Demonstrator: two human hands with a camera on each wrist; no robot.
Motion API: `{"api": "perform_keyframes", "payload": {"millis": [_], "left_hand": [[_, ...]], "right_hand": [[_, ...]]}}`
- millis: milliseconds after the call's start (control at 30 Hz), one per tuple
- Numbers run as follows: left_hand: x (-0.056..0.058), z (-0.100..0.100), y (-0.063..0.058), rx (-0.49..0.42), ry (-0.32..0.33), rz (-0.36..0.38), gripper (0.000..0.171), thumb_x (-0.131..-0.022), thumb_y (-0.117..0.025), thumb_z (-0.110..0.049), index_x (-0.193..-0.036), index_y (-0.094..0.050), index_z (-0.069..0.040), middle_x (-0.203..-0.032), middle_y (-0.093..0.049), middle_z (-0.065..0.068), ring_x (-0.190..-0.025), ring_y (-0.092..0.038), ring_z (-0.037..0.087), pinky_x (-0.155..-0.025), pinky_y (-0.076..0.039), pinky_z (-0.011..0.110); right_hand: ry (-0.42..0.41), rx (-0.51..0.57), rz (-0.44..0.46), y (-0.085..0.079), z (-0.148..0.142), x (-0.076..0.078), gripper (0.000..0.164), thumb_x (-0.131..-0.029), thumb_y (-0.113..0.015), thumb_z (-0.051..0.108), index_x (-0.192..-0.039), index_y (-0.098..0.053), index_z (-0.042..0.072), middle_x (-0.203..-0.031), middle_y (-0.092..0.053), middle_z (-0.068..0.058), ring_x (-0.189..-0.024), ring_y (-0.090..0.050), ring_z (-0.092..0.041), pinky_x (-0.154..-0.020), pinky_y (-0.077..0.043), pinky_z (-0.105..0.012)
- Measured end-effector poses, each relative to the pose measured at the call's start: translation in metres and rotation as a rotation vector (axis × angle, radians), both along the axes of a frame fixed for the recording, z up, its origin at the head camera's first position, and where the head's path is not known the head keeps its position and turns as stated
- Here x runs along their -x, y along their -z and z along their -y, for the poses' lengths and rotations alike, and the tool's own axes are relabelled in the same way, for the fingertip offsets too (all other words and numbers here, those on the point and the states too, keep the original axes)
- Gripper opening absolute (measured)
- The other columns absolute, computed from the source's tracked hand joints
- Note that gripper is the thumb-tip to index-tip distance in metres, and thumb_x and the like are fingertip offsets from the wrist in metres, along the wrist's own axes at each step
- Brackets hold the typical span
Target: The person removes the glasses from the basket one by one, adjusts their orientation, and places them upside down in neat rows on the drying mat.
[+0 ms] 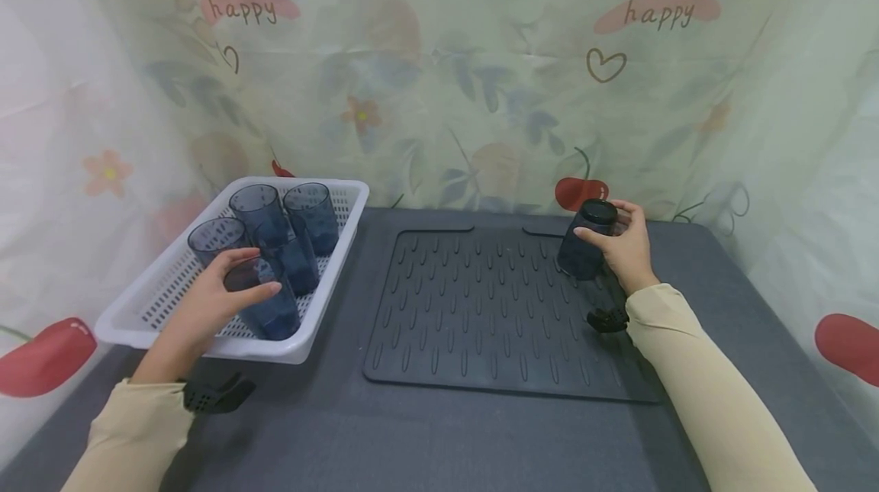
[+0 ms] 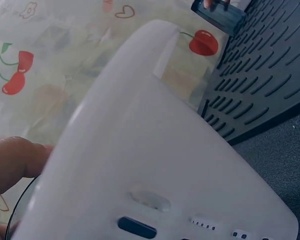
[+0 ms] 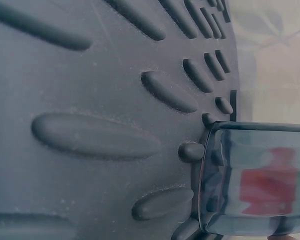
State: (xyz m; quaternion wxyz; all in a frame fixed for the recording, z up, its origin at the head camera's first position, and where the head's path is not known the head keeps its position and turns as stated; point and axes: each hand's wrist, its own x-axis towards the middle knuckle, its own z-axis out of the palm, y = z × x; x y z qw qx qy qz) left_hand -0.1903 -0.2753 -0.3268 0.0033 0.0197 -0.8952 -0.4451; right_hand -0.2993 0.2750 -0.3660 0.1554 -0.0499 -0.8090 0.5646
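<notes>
On the left, my left hand (image 1: 213, 297) holds the rim of a blue tinted drinking glass (image 1: 271, 313) between thumb and fingers; this glass stands in the front right corner of a white plastic basket (image 1: 336, 278). Three more such glasses, one at the left (image 1: 213, 236), stand upright behind it. At the back right of a dark ribbed drying mat (image 1: 474, 309), my right hand (image 1: 628, 244) grips an upside-down blue glass (image 1: 580, 252) near its base. In the right wrist view, the rim of that glass (image 3: 260, 175) is down against the mat's ridges.
A grey cloth-covered table (image 1: 426, 438) lies under the basket and the mat. Behind and at both sides hangs a printed curtain (image 1: 439, 95). The basket's raised wall (image 2: 140, 140) fills much of the left wrist view and hides most of the left hand there.
</notes>
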Motion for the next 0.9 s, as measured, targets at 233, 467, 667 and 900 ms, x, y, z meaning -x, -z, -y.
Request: {"api": "perform_keyframes", "payload": {"millis": [233,467,667,900], "left_hand": [[0.0015,-0.0007,-0.0002,0.025,-0.004,0.037,0.094,-0.085,-0.072,-0.043,-0.153,-0.020,-0.006,-0.155,-0.021,0.027,-0.141,-0.018,0.049,-0.106,-0.019,0.072],[0.0019,-0.0015,0.0000,0.059,-0.002,0.042,0.097,-0.082,-0.075,-0.042,-0.153,-0.020,-0.006,-0.154,-0.024,0.027,-0.140,-0.020,0.049,-0.105,-0.021,0.072],[0.0017,-0.0008,0.0011,0.065,0.020,0.025,0.099,-0.079,-0.078,-0.040,-0.152,-0.021,-0.006,-0.151,-0.031,0.027,-0.135,-0.030,0.047,-0.102,-0.031,0.068],[0.0016,0.0008,0.0024,0.086,0.048,-0.005,0.097,-0.078,-0.080,-0.036,-0.151,-0.024,-0.005,-0.149,-0.035,0.027,-0.131,-0.038,0.047,-0.099,-0.038,0.065]], "right_hand": [[0.002,0.004,-0.001,-0.0005,0.0005,-0.0005,0.086,-0.084,-0.075,0.028,-0.149,-0.021,0.013,-0.147,-0.032,-0.016,-0.125,-0.043,-0.027,-0.101,-0.043,-0.042],[0.006,0.003,0.004,-0.0002,0.0003,-0.0015,0.087,-0.084,-0.075,0.029,-0.149,-0.021,0.013,-0.147,-0.032,-0.016,-0.127,-0.042,-0.029,-0.103,-0.042,-0.044],[0.008,-0.002,0.006,0.0002,0.0000,-0.0009,0.087,-0.084,-0.076,0.029,-0.149,-0.020,0.013,-0.147,-0.032,-0.016,-0.128,-0.043,-0.029,-0.102,-0.042,-0.043],[0.010,-0.008,0.005,0.0005,0.0007,-0.0002,0.087,-0.084,-0.075,0.030,-0.149,-0.021,0.013,-0.147,-0.033,-0.016,-0.127,-0.043,-0.028,-0.101,-0.043,-0.043]]}}
